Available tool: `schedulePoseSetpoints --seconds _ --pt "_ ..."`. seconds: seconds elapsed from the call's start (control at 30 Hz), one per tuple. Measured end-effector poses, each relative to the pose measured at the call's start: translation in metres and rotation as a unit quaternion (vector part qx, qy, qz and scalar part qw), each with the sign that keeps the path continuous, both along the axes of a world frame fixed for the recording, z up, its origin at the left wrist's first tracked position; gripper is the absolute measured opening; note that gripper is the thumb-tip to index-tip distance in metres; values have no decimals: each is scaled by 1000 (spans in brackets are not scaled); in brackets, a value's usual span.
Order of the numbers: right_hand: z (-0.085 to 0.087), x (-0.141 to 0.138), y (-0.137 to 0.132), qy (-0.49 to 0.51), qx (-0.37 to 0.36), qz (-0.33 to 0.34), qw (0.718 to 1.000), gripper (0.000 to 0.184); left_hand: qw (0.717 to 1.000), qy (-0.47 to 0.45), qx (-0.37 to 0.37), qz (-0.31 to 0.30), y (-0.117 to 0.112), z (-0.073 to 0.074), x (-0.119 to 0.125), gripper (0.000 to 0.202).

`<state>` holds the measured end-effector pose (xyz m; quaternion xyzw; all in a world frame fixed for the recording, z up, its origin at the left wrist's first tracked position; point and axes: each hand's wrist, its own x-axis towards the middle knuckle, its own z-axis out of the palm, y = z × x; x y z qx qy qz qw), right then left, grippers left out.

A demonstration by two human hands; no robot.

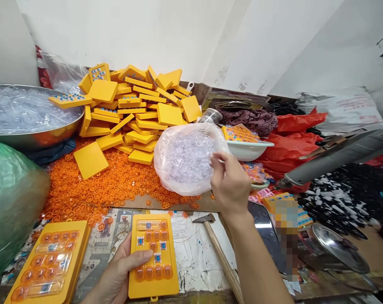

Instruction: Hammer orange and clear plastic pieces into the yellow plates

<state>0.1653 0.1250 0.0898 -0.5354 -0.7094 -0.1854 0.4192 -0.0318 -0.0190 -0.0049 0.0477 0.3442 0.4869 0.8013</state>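
Observation:
My left hand (121,266) grips a flat yellow plastic case (154,280) near the table's front edge, thumb across its face. Orange ring-shaped pieces, small blue parts and clear covers sit in the case's recesses. At the right side of a plastic-lined bowl (166,179) heaped with small clear plastic pieces (189,154) is my right hand (231,181). Its fingers are curled with the tips drawn together; whatever they may hold is too small to make out. Left of my left hand lies a stack of similar filled yellow cases (47,261).
Loose orange pieces (121,185) spread behind the cases, below a pile of yellow cases (140,114). A hammer (221,249) lies beneath my right forearm. A metal basin (48,136) and green bag (14,202) stand left; a lidded pot (330,249) and grey metal arm (337,154) are right.

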Motion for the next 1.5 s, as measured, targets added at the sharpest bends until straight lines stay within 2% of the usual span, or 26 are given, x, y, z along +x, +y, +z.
schedulePoseSetpoints --seconds 0.07,0.1,0.13,0.17,0.23,0.33,0.43,0.5,0.6,0.73,0.8,0.9,1.0,1.1,1.17,1.3,1.5 --pt "-15 -4 -34 16 19 44 999 18 1000 1 7 0 -1 -1 0 84" --pt "-27 -7 -52 17 4 88 996 17 1000 0 9 1 -2 -2 -1 84" --pt "-41 -9 -68 42 -52 171 983 20 1000 -1 9 4 -2 -3 -1 84" --pt "-56 -11 -83 69 -114 211 968 23 1000 -1 8 8 -3 -3 -2 83" --pt "-84 -12 -104 125 -172 207 955 21 1000 -2 1 15 -3 -5 -4 81" --pt "-118 -9 -116 152 -194 155 957 19 1000 2 -15 20 -5 -8 -6 78" --pt "-139 -2 -118 135 -215 141 957 24 999 6 -26 19 -7 -10 -7 76" --pt "-146 2 -117 110 -223 136 959 28 999 6 -26 20 -7 -12 -8 78" --pt "-142 0 -113 80 -219 120 965 31 999 8 -31 27 -7 -15 -9 81" --pt "-107 -34 -95 55 -220 150 962 26 999 9 -40 35 -7 -23 -8 76" --pt "-87 -66 -81 11 -245 209 947 25 999 -3 -34 35 -8 -30 -7 68" --pt "-73 -118 -56 -113 -305 319 890 20 999 -17 -24 34 -12 -39 -8 53" --pt "-79 -160 -35 -245 -364 382 813 8 999 -6 -31 34 -18 -45 -13 54" --pt "-92 -184 -23 -331 -404 415 745 21 999 0 -45 30 -24 -48 -21 65" --pt "-99 -192 -20 -362 -418 423 718 26 998 4 -49 29 -27 -49 -26 68" --pt "-107 -194 -16 -385 -423 419 705 26 999 0 -47 23 -29 -50 -29 71" --pt "-115 -181 -11 -358 -412 426 722 26 996 -30 -71 40 -27 -48 -30 74"
